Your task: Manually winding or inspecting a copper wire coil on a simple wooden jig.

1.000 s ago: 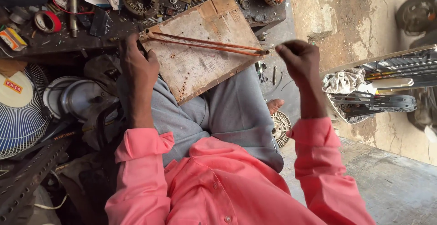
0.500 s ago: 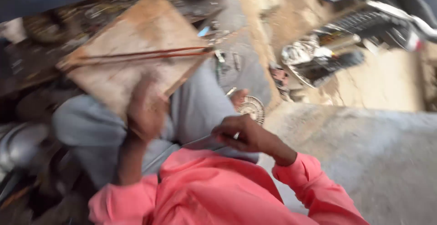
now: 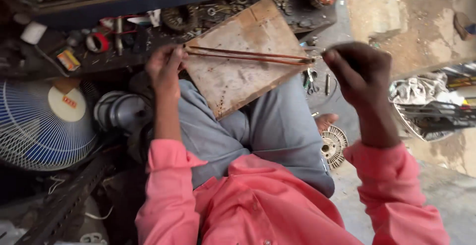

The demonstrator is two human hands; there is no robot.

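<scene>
Copper wire loop [image 3: 248,55], one bundle, lies across one wooden board [image 3: 238,71]; left hand [image 3: 164,66] pinches its left end, right hand [image 3: 359,71], fingers closed, grips its right end.

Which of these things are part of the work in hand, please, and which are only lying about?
In use:
left hand
right hand
copper wire, stretched between both hands
wooden board on the lap

Lying about:
fan
red tape roll
round metal part on the floor
small tools beside the board
</scene>
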